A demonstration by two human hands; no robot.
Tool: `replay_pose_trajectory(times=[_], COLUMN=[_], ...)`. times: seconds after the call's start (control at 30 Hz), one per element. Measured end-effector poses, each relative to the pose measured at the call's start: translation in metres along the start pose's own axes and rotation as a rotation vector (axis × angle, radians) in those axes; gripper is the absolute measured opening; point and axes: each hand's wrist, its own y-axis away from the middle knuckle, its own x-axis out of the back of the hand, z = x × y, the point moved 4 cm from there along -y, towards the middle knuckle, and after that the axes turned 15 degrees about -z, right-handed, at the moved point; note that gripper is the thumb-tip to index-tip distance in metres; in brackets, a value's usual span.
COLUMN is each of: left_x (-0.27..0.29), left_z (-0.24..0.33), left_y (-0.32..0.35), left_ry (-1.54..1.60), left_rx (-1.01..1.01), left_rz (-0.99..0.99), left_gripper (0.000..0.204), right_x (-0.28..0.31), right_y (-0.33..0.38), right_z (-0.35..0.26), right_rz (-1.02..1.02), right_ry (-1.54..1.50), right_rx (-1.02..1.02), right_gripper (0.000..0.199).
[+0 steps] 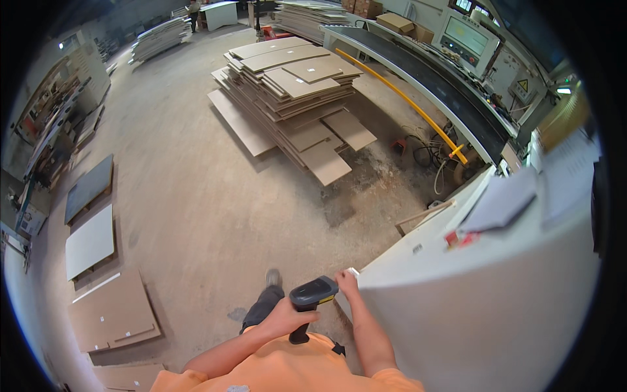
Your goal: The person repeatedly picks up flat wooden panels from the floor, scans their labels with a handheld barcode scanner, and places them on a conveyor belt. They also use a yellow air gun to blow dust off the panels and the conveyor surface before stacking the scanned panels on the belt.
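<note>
A dark grey handheld barcode scanner with a yellow label is in front of my body, its head tilted up and to the right. My left hand is closed around its grip. Just right of the scanner's head, my right hand has its fingers curled in, beside the near corner of a white machine housing. A small white piece shows at those fingers; whether it is held or belongs to the housing, I cannot make out.
Ahead rises a stack of brown boards with jutting edges. A black conveyor with a yellow bar runs along the right, near a control screen. Cables lie beneath. Panels line the left.
</note>
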Motion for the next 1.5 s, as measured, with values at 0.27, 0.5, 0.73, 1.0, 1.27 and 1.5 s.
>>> replay_pose_trajectory(times=[0.27, 0.5, 0.73, 1.0, 1.27, 1.5], left_x=[0.231, 0.39, 0.511, 0.615, 0.839, 0.964], left_z=[0.144, 0.279, 0.307, 0.323, 0.373, 0.392], left_y=[-0.233, -0.414, -0.612, -0.91, -1.13, -1.237], left_ry=[0.073, -0.015, 0.292, 0.656, 0.122, 0.096], left_rx=[-0.098, -0.147, -0.013, -0.074, -0.04, -0.13], left_rz=[-0.266, -0.264, -0.059, 0.588, 1.2, 1.265], left_gripper=[0.024, 0.024, 0.032, 0.04, 0.033, 0.03], right_x=[0.068, 0.15, 0.282, 0.565, 0.602, 0.565], right_y=[-0.247, -0.266, -0.499, -1.144, -1.522, -1.582], right_z=[-0.123, -0.035, 0.007, -0.144, -0.454, -0.49], right_rz=[0.12, 0.145, -0.014, -0.037, 0.158, 0.07], right_ry=[0.071, -0.644, -0.718, 0.511, 0.576, 0.427], right_rx=[0.254, -0.719, -0.906, -0.115, 0.483, 0.534], right_gripper=[0.02, 0.014, 0.014, 0.032, 0.061, 0.077])
